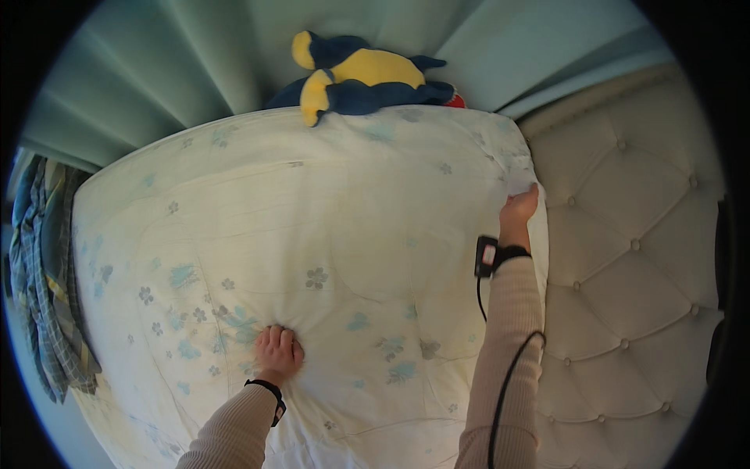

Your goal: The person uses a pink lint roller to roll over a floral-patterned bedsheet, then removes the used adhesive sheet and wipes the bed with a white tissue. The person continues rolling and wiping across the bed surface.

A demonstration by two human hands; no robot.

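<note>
A cream bed sheet (367, 203) printed with grey and pale blue flowers covers the mattress. My right hand (519, 205) is closed on the sheet's edge at the far right, beside the headboard; its fingertips are partly hidden in the fabric. Nearer to me, my left hand (279, 352) presses down on the sheet with its fingers curled and together. Creases spread out around it. Whether it pinches any cloth underneath is hidden.
A tufted beige headboard (601, 266) borders the bed's right side. Along the far edge lies a navy and yellow plush toy (375, 74) against pale green curtains (180, 62). Dark checked bedding (47, 273) hangs at the left. A black cable (508, 383) runs along my right forearm.
</note>
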